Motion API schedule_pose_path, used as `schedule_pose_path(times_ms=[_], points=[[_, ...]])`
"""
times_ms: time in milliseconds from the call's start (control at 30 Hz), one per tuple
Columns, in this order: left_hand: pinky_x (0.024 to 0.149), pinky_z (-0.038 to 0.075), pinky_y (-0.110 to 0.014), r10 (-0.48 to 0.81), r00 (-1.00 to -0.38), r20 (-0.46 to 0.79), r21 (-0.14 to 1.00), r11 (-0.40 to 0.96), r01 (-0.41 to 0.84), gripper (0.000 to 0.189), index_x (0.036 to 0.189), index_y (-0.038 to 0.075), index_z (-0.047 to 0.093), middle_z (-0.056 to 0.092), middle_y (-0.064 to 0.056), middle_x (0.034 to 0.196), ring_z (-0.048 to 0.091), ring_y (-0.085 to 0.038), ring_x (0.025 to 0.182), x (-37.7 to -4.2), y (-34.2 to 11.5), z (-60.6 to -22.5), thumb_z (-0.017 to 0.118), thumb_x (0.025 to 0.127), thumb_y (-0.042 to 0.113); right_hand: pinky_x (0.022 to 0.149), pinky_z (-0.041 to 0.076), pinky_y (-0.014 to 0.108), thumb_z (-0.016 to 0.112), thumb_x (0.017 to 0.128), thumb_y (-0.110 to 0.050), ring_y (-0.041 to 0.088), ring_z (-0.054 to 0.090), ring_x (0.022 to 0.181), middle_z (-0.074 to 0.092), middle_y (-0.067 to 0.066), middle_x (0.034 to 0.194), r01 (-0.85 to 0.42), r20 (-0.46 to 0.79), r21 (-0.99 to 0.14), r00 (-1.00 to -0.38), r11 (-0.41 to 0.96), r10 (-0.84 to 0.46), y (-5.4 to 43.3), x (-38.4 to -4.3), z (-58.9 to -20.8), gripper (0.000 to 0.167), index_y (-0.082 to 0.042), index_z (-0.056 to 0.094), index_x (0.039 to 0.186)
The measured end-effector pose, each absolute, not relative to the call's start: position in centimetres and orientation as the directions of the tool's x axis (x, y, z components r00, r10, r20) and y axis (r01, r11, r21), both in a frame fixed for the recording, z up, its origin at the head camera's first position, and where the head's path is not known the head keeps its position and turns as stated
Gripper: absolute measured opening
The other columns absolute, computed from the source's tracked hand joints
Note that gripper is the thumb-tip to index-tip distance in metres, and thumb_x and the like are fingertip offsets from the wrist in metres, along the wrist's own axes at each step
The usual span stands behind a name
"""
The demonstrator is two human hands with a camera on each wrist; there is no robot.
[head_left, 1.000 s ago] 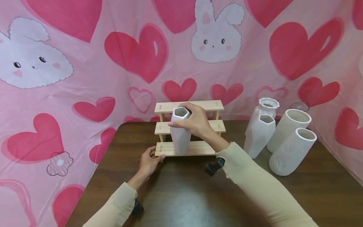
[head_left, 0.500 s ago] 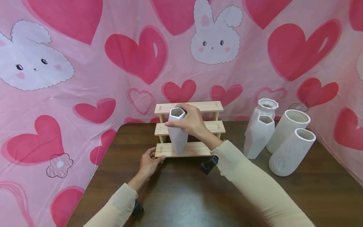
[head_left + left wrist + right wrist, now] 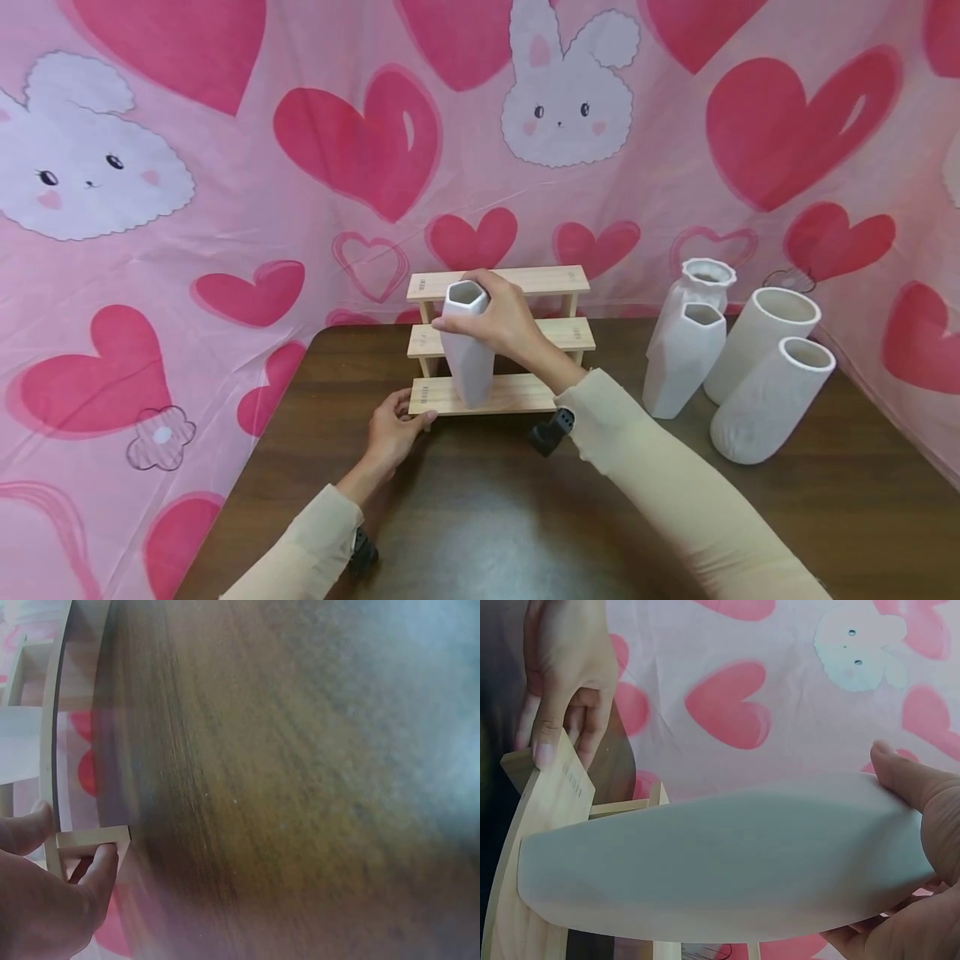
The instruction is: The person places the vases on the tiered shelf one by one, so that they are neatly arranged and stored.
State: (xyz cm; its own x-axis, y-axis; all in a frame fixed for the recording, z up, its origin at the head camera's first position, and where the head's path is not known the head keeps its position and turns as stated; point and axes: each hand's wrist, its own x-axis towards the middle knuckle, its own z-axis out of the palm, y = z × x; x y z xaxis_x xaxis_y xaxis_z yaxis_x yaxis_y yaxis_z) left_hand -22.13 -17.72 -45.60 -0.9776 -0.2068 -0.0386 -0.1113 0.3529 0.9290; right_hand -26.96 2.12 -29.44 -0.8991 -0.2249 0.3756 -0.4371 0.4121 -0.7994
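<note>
A white faceted vase stands on the lowest step of a three-tier wooden display stand, left of the step's middle. My right hand grips it near its five-sided mouth, thumb on the near left side; the fingers behind are partly hidden. In the right wrist view the flat base of the vase meets the board. My left hand holds the left end of that same step. Its thumb lies on the board's top, and in the left wrist view a finger curls against the support underneath.
Several white vases stand on the dark wooden table at the right: a faceted one, a ruffled-rim one, a wide cylinder and a shorter rounded one. A pink heart-and-rabbit cloth hangs behind.
My right hand has slid the vase slightly left along the lowest step, mostly in the first half second. My left hand has stayed at the stand's left end.
</note>
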Motion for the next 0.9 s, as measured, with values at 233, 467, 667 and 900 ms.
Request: schedule_pose_path(times_ms=[233, 467, 667, 900], points=[[0.067, 0.048, -0.024, -0.221, -0.975, -0.021, 0.924, 0.367, -0.103, 0.057, 0.131, 0.000, 0.052, 0.066, -0.018, 0.110, 0.062, -0.025, 0.095, -22.0, -17.6, -45.6, 0.077, 0.082, 0.013, 0.070, 0.053, 0.034, 0.087, 0.069, -0.036, 0.019, 0.060, 0.090, 0.062, 0.003, 0.108, -0.454, 0.385, -0.793, -0.890, 0.407, -0.243, 2.3, -26.8, -29.5, 0.063, -0.014, 0.059, 0.120], [0.068, 0.048, -0.026, -0.221, -0.975, -0.040, 0.923, 0.367, -0.120, 0.057, 0.132, 0.002, 0.052, 0.066, -0.016, 0.112, 0.061, -0.025, 0.097, -22.0, -17.5, -45.6, 0.077, 0.082, 0.014, 0.086, 0.051, 0.041, 0.085, 0.074, -0.027, 0.025, 0.056, 0.110, 0.052, 0.007, 0.127, -0.482, 0.400, -0.809, -0.871, 0.336, -0.285, 3.7, -26.1, -29.6, 0.070, -0.012, 0.050, 0.134], [0.069, 0.049, -0.028, -0.211, -0.977, -0.041, 0.925, 0.361, -0.117, 0.058, 0.133, 0.003, 0.051, 0.066, -0.017, 0.114, 0.062, -0.025, 0.096, -22.1, -17.5, -45.6, 0.077, 0.083, 0.014, 0.095, 0.046, 0.045, 0.083, 0.077, -0.023, 0.027, 0.050, 0.122, 0.049, 0.008, 0.133, -0.494, 0.423, -0.812, -0.865, 0.312, -0.269, 6.8, -24.8, -29.9, 0.072, -0.013, 0.048, 0.138], [0.068, 0.050, -0.027, -0.218, -0.975, -0.043, 0.931, 0.347, -0.119, 0.059, 0.134, 0.002, 0.050, 0.065, -0.018, 0.114, 0.064, -0.023, 0.094, -22.0, -17.5, -45.7, 0.077, 0.082, 0.013, 0.102, 0.041, 0.043, 0.083, 0.077, -0.022, 0.025, 0.048, 0.124, 0.048, 0.006, 0.135, -0.503, 0.447, -0.784, -0.864, 0.364, -0.230, 11.3, -22.8, -30.7, 0.074, -0.014, 0.046, 0.140]])
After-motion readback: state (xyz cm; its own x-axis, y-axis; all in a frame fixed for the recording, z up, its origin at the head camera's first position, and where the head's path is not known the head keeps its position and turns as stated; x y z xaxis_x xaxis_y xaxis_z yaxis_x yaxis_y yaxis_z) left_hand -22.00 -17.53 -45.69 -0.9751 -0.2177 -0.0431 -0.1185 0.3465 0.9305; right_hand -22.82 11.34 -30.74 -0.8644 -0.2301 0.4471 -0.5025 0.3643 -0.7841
